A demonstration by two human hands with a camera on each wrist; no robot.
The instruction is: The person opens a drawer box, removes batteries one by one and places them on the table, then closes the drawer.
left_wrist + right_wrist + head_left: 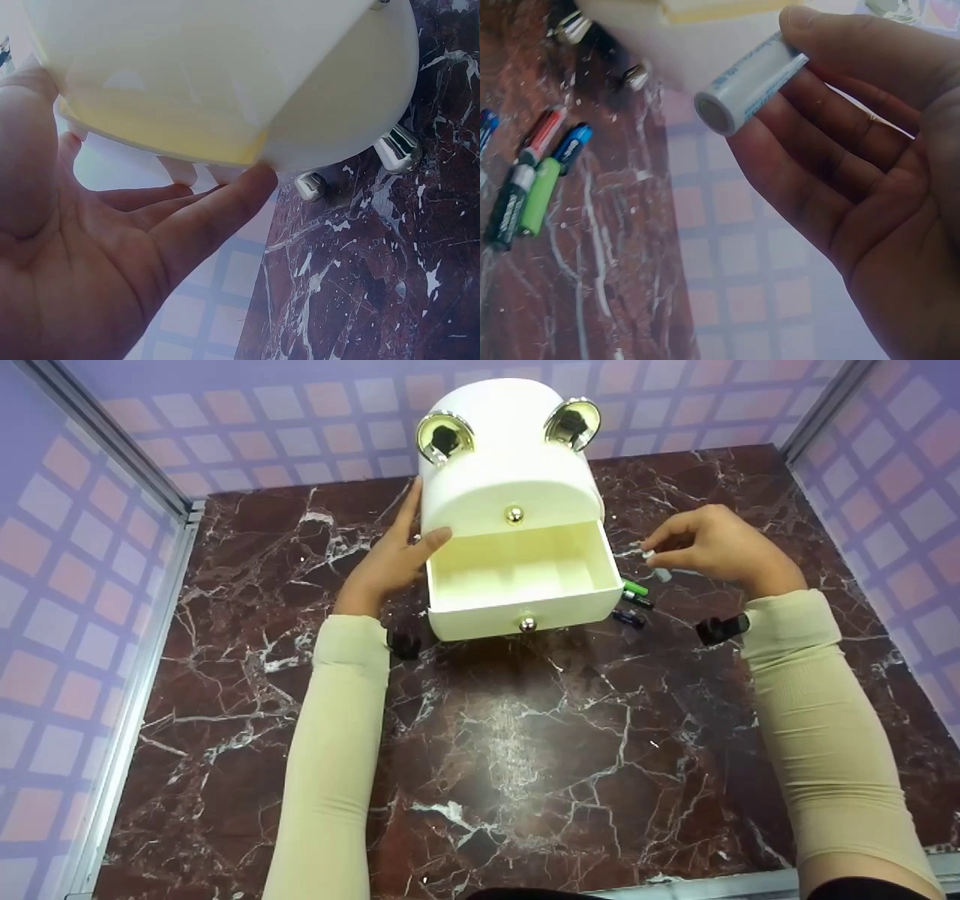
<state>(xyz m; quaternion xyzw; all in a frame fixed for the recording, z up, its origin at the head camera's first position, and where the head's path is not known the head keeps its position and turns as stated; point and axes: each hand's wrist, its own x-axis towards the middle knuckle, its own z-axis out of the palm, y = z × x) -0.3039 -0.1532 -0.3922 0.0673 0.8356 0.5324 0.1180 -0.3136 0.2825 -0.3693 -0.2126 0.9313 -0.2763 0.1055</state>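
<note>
My right hand (716,547) pinches a white cylindrical battery (754,82) with small blue print, held above the table to the right of a white box. That rounded, frog-shaped drawer box (502,450) has two gold-rimmed eyes, and its lower drawer (480,624) is pulled out. Nothing lies on the part of the drawer floor that shows. On the box's left side rests my left hand (394,555), fingers straight along the wall and thumb at the front edge. Beside the drawer's right side lie several batteries, among them a green battery (540,196) and a red one (545,133).
The dark red marbled table (510,765) extends in front of the box. Tiled-pattern panels (277,420) enclose it at the back and both sides. The upper drawer with its round gold knob (514,514) is closed. Small metallic feet (310,186) support the box.
</note>
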